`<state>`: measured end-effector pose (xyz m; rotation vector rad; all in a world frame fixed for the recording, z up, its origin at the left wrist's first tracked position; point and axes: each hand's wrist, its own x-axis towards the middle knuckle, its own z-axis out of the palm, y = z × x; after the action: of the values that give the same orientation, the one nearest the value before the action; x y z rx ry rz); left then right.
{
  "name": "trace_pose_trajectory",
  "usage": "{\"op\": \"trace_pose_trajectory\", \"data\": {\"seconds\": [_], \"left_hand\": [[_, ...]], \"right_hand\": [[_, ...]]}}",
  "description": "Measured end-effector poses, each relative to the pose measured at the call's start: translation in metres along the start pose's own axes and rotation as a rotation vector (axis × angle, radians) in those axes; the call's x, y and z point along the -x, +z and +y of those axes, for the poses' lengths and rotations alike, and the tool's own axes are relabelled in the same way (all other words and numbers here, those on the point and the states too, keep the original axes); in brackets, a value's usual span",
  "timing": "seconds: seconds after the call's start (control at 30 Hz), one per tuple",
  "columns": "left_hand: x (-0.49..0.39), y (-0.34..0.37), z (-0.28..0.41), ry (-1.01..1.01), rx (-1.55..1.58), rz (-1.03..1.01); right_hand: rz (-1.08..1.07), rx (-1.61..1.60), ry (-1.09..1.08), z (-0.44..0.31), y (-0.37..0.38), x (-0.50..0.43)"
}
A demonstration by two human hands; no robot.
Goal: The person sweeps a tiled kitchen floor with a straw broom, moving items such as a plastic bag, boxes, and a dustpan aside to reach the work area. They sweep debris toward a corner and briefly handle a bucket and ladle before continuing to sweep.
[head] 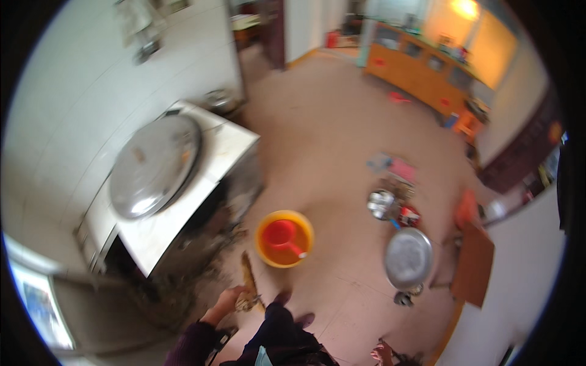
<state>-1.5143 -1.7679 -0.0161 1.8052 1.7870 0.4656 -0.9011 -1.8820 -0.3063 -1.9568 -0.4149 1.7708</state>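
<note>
My left hand is closed around a long straw-coloured object, which looks like a hand broom but is blurred. Low at the right, my right hand hangs with its fingers partly curled, and blur hides whether it holds anything. On the floor ahead of my feet stands a yellow basin. A red dipper lies inside, its handle reaching to the rim. Left of the basin is a white-tiled stove, topped by a large domed metal lid.
To the right, a round metal pan, a metal container and a red item are on the floor. A brown board leans by the right wall. An orange cabinet stands far back. Debris lies along the stove.
</note>
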Motion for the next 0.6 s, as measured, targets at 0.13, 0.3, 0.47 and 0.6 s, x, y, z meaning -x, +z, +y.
{"op": "trace_pose_trajectory", "data": {"seconds": [0.13,0.3,0.47,0.6], "left_hand": [[-0.031,-0.016,0.023,0.139,0.078,-0.155],[-0.085,-0.068,0.040,0.268,0.079,-0.371],[-0.115,-0.092,0.076,0.419,0.036,-0.520],[-0.119,-0.103,0.107,0.235,0.230,-0.649]], "right_hand": [[0.176,-0.018,0.034,0.000,0.010,0.107],[0.239,0.126,-0.014,0.004,0.083,0.243],[0.672,0.560,-0.327,0.024,0.173,0.312],[0.495,0.090,0.031,0.017,0.209,0.366]]}}
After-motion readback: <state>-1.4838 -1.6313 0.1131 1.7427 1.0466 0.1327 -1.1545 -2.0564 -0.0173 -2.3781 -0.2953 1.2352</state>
